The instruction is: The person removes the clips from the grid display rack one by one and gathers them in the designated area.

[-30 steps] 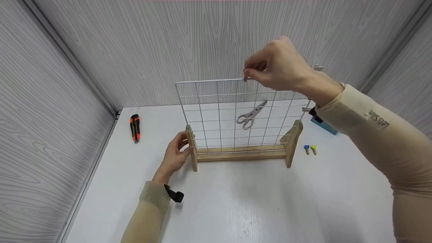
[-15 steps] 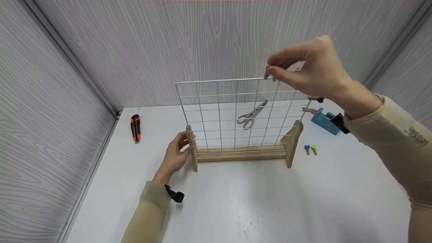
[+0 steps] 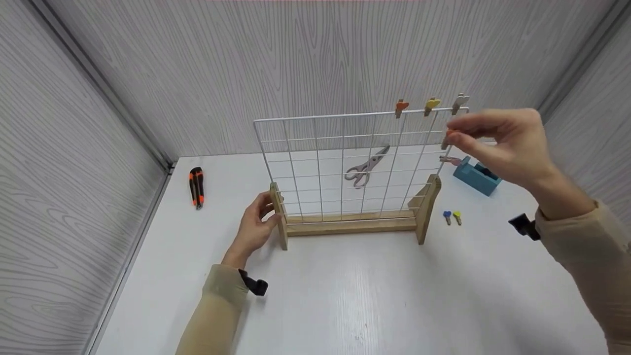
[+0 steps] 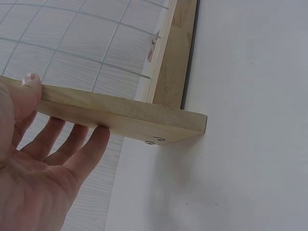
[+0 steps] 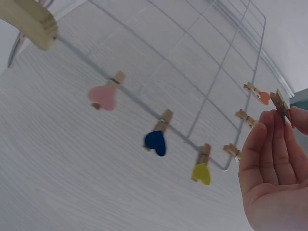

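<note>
A white wire grid panel (image 3: 330, 167) stands upright in a wooden stand (image 3: 350, 228). My left hand (image 3: 255, 227) grips the stand's left upright, thumb on one face and fingers on the other, as the left wrist view shows. My right hand (image 3: 512, 148) pinches a small wooden clothespin (image 5: 279, 103) with an orange-red piece, near the grid's upper right side. Along the top wire are clothespins with an orange heart (image 3: 403, 105), a yellow heart (image 3: 433, 103) and a white heart (image 3: 462, 100). Pink (image 5: 102, 97), blue (image 5: 155, 143) and yellow (image 5: 201, 174) heart clothespins hang on the side wire.
Scissors (image 3: 362, 173) lie behind the grid. A black and orange utility knife (image 3: 196, 187) is at the left. At the right are a blue tape dispenser (image 3: 477, 178) and two loose clothespins, one blue (image 3: 447, 217) and one yellow (image 3: 457, 217).
My right hand has moved right along the top wire, then down beside the grid's right side, carrying the clothespin. The clothespins on the top wire have come into view. My left hand stays put.
</note>
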Demonstrator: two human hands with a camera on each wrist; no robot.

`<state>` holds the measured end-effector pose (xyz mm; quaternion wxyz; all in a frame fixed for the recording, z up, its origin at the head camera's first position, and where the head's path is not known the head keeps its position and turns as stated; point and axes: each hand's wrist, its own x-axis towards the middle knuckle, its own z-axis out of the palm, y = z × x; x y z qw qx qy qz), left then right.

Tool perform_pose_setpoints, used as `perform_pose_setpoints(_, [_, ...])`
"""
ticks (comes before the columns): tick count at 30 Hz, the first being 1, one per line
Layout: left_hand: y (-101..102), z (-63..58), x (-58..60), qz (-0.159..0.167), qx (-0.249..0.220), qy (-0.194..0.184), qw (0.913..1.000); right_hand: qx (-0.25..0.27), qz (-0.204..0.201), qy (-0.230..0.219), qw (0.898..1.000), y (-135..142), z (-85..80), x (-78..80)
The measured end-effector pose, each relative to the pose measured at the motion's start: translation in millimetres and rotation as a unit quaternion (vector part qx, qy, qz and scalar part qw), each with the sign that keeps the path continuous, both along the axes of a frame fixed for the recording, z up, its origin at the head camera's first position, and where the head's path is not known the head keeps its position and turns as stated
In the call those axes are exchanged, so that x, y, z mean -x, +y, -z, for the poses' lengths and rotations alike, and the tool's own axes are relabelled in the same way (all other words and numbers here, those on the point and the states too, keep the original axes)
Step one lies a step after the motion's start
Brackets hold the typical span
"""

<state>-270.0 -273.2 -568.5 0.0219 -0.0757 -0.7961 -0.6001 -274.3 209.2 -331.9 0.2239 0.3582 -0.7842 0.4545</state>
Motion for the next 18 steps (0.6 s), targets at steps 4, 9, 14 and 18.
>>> perform_pose_setpoints(4, [-0.1, -2.0, -1.2, -0.002, -0.005, -0.003, 1.0000, 0.063, -0.006, -0.056, 0.996, 21.0, 30.1, -1.9])
perform_pose_setpoints(9, [0.4, -4.3, -1.7, -0.005, -0.007, -0.007, 0.9999, 0.078, 0.061, -0.134, 0.986, 48.7, 64.1, -0.2])
perform_pose_setpoints(14, [0.5, -3.4, -2.2, -0.003, -0.001, -0.005, 1.0000, 0.044, 0.132, -0.208, 0.968, 82.6, 107.8, 16.5])
perform_pose_setpoints(18, [0.7, -2.2, -2.0, -0.004, 0.002, 0.001, 1.0000, 0.006, 0.172, -0.288, 0.942, 109.1, 151.9, 32.8])
